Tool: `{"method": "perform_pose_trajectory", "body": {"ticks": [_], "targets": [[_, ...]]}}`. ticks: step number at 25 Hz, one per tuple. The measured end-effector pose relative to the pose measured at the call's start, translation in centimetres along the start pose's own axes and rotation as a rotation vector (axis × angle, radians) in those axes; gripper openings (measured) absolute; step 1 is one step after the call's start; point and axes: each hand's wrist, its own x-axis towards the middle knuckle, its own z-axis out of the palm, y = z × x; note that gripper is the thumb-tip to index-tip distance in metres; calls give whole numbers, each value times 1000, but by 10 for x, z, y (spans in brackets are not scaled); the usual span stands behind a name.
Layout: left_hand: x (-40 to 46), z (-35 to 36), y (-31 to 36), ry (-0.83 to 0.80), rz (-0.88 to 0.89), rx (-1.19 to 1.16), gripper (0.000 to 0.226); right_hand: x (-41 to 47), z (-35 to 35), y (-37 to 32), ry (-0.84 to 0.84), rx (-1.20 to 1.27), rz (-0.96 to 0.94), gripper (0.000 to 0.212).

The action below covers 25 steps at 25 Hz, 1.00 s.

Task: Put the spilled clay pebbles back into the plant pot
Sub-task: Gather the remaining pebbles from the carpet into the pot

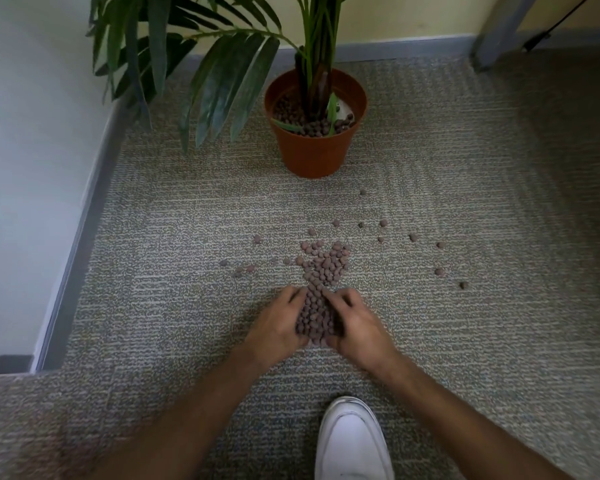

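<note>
A white shoe (352,441) stands nearest on the carpet (153,306). Ahead, the left hand (276,325) and right hand (355,327), fingers curled, cup a heap of pebbles (316,317) between them. More pebbles lie scattered beyond, short of the pot (314,150).

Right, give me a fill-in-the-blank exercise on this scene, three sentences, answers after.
1. The two bare hands, left hand and right hand, scoop the pile of brown round clay pebbles from both ___.
2. The round terracotta-orange plastic plant pot stands ___ on the grey carpet.
3. A ___ shoe shows near the bottom edge.

Missing words: sides; upright; white
</note>
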Motion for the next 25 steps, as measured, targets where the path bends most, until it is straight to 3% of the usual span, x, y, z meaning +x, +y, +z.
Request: {"method": "perform_pose_trajectory", "body": {"ticks": [6,8,10,15,21,25], "targets": [[10,8,7,183,-135,-270,51,18,-4,-5,86,100,37,42],[9,9,5,187,-201,-427,39,19,-3,-4,100,267,142,40],[9,10,5,163,-235,-498,28,18,-4,-5,47,599,255,44],[10,16,8,197,-324,-696,28,16,-11,-13,-19,1178,407,45],[6,-6,17,84,-493,-1345,20,27,-19,-1,-49,1475,624,28],[9,-13,24,66,-558,-1531,14,27,-22,-4,-82,1574,661,28]]}}
